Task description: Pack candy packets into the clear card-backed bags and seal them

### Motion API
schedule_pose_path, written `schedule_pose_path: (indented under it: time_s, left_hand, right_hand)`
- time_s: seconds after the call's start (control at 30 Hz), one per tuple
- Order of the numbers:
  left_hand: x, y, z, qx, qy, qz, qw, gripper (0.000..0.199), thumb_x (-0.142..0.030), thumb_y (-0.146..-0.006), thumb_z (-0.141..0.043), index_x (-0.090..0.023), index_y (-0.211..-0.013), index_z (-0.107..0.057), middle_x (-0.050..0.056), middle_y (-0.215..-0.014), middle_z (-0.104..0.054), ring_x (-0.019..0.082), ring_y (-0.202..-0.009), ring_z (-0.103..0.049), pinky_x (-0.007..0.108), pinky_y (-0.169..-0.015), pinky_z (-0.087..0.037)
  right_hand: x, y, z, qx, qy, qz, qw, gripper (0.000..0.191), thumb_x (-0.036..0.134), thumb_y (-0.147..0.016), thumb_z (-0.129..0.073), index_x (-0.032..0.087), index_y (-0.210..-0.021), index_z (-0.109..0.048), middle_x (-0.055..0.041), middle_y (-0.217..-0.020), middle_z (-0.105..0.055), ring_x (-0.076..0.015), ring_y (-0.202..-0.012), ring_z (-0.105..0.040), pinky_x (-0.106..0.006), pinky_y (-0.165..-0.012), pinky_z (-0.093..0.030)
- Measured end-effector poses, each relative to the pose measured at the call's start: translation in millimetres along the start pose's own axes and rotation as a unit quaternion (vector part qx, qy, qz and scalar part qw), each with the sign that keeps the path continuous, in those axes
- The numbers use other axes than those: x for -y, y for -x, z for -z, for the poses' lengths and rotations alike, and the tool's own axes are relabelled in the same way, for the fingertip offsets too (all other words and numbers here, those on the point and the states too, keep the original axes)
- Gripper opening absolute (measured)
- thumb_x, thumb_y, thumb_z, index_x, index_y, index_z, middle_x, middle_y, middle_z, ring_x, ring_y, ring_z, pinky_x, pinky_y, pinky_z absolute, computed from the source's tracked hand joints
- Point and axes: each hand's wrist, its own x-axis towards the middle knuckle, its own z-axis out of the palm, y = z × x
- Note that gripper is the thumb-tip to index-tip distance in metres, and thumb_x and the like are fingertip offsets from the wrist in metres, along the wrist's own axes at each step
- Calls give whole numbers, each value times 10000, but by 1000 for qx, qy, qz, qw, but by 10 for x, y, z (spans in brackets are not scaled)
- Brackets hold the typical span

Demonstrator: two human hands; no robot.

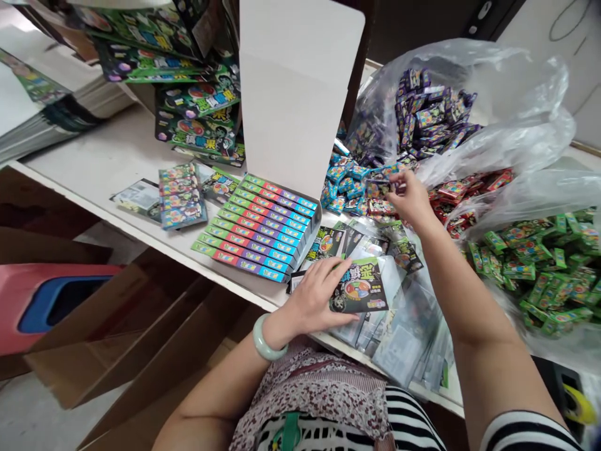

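My left hand (pixel 317 297), with a pale green bangle at the wrist, is closed on a black and green printed packet (pixel 360 287) with a clear sleeve at its right side. My right hand (pixel 409 197) reaches over the small boxes behind and pinches a small purple box (pixel 378 188). Small blue boxes (pixel 345 181) lie in a heap left of it, and red boxes (pixel 462 191) lie to its right. Left of my hands, an open white display box (pixel 300 94) has its lid raised and holds rows of coloured boxes (pixel 253 235).
Clear plastic bags hold purple boxes (pixel 429 116) at the back and green boxes (pixel 558 263) at the right. Flat sleeves (pixel 404 341) lie by the table's front edge. Printed packs (pixel 201 119) are stacked at the back left. Cardboard boxes (pixel 117 338) stand below the table.
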Motion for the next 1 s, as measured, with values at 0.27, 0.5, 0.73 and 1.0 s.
schedule_pose_path:
  time_s: [0.27,0.5,0.73,1.0]
  left_hand:
    - [13,6,-98,3,-33,-1,999,995,-621,-778,-716,-224,-1560,-243,181,-1343,-504,357,-1251,-529,551,-1051,-480]
    - [6,-25,-173,-8,-78,-1,997,952,-643,-780,-700,-200,-1528,-313,182,-1326,-505,350,-1244,-532,540,-1060,-475]
    - [10,-10,-193,10,-93,6,996,958,-622,-764,-729,-182,-1515,-330,177,-1325,-504,343,-1250,-529,531,-1073,-463]
    - [-78,-23,-170,58,-80,22,995,988,-622,-743,-748,-208,-1530,-317,170,-1367,-495,353,-1287,-500,544,-1099,-424]
  right_hand:
    - [-391,1334,405,-3,-426,-219,878,395,501,-613,-767,235,-734,-502,59,-623,-529,-109,-550,-526,-233,-504,-425]
    - [-563,2225,528,52,-313,-265,911,369,534,-692,-722,242,-754,-505,0,-685,-647,-204,-637,-675,-347,-593,-551]
    - [-532,2298,680,135,50,80,986,571,361,-759,-775,228,-1280,-583,-165,-1443,-528,-377,-1342,-494,-581,-1067,-438]
    - [-517,2141,697,127,4,150,980,742,349,-742,-766,237,-1411,-466,-166,-1369,-532,-353,-1282,-521,-565,-1058,-439]
